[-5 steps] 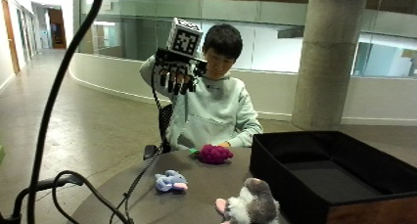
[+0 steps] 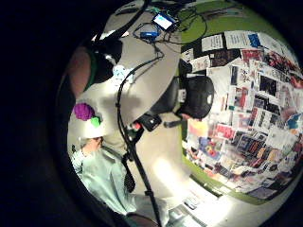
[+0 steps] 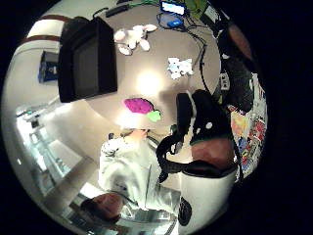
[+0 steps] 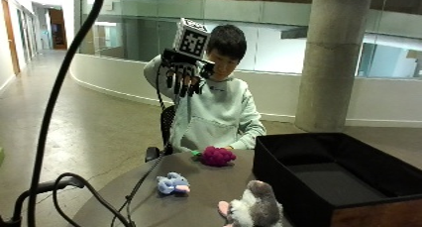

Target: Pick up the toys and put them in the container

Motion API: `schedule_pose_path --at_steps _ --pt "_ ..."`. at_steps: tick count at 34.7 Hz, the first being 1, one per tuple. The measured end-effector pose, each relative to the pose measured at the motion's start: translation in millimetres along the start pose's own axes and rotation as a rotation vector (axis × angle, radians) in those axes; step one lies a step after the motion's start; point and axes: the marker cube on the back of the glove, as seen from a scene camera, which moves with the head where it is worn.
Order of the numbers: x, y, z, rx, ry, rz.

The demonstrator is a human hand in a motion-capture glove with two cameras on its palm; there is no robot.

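On the surface [image 4: 211,187], going from left to right in the outside view, a small blue plush toy [image 4: 173,183] is lying nearest the left edge, then a magenta grape-shaped plush [image 4: 217,156] is sitting close in front of the person's chest, then a grey and white plush animal [image 4: 254,207] is lying at the near edge, and last the black container [image 4: 330,182] is standing open at the right. None of the three toys is in the container yet, so I judge the task is only at its beginning. The gloved right hand [image 4: 184,78] is hanging high in the air in front of the person's face, well above all the toys and touching none of them; its fingers are pointing down, spread and relaxed, and they are holding nothing. From this hand every toy is lying downward, and the magenta plush seems the nearest, almost straight below and a little to the right; its green leaf end is pointing left, so its long axis is running roughly left to right. The bare hand is low behind the magenta plush, and I cannot tell its state.
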Motion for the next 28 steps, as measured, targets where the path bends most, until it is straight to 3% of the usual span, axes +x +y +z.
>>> schedule_pose_path --at_steps 4,12,18,28 --pt "25.0 5.9 -7.2 -0.103 0.091 0.049" --pt "4.7 -15.0 -5.2 -0.089 0.06 -0.043" --pt "-9.9 -66.0 -2.9 0.017 0.033 -0.156" --pt "-33.0 -153.3 11.3 0.044 0.043 -0.213"
